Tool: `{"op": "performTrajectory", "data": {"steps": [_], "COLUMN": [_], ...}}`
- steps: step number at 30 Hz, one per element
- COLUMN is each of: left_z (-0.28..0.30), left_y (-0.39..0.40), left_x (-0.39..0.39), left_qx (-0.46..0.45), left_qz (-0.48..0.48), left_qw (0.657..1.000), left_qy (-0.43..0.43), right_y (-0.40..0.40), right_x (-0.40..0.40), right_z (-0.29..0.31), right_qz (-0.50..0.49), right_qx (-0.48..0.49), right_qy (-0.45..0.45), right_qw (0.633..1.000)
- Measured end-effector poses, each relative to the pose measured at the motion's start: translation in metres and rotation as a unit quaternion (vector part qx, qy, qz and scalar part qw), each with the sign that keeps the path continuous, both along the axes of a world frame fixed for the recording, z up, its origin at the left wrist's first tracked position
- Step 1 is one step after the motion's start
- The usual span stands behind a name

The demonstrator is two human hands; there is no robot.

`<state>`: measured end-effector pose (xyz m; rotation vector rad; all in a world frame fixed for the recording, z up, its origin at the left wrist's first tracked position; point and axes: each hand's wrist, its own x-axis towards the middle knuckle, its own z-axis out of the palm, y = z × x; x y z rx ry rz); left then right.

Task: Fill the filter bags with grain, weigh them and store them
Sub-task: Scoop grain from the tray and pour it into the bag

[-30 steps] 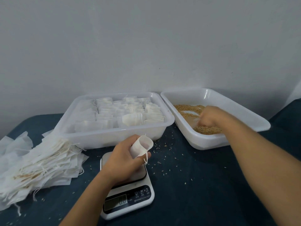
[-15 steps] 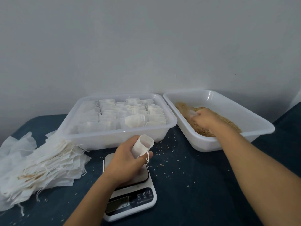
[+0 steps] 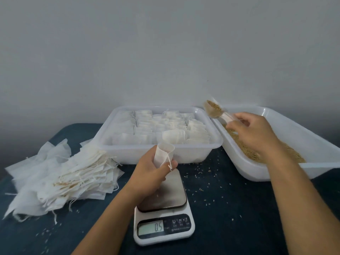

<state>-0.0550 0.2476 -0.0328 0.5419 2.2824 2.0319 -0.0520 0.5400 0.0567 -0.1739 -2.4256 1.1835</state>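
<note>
My left hand (image 3: 150, 172) grips a white filter bag (image 3: 163, 153) with its mouth held open, upright over the platform of the white kitchen scale (image 3: 162, 214), whose display reads 0.5. My right hand (image 3: 255, 133) holds the handle of a clear plastic scoop (image 3: 214, 110) heaped with brown grain, raised above the left rim of the white grain tray (image 3: 276, 172). Loose grain (image 3: 255, 153) lies along the tray's floor. The scoop is up and to the right of the bag, apart from it.
A white tray (image 3: 128, 153) behind the scale holds several filled bags in rows. A heap of flat unfilled bags (image 3: 60, 175) lies at the left on the dark blue table (image 3: 239, 218). Stray grains dot the cloth around the scale. A plain wall stands behind.
My right hand has lifted the scoop out of the grain, now full and raised toward the left. My left hand keeps the open bag over the scale.
</note>
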Motion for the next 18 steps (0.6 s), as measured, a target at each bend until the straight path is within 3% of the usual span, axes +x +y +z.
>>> {"op": "performTrajectory", "data": {"steps": [7,12,18], "left_z": [-0.004,-0.013,-0.01], "left_y": [-0.04,-0.05,-0.049], "left_x": [-0.004,-0.004,-0.003], "left_qx": [-0.085,-0.108,-0.14], "left_qz": [0.074,0.079,0.084], "left_qw": [0.993,0.99,0.984], "left_qy": [0.046,0.042,0.064], "right_y": [-0.029,-0.033,-0.033], "right_x": [0.013,0.017,0.027], "right_z": [0.019,0.03,0.047], "right_qz": [0.232,0.279,0.29], "right_qx": [-0.019,0.085,0.11], "right_qy": [-0.078,-0.158,-0.154], "right_qw": [0.969,0.943,0.938]}}
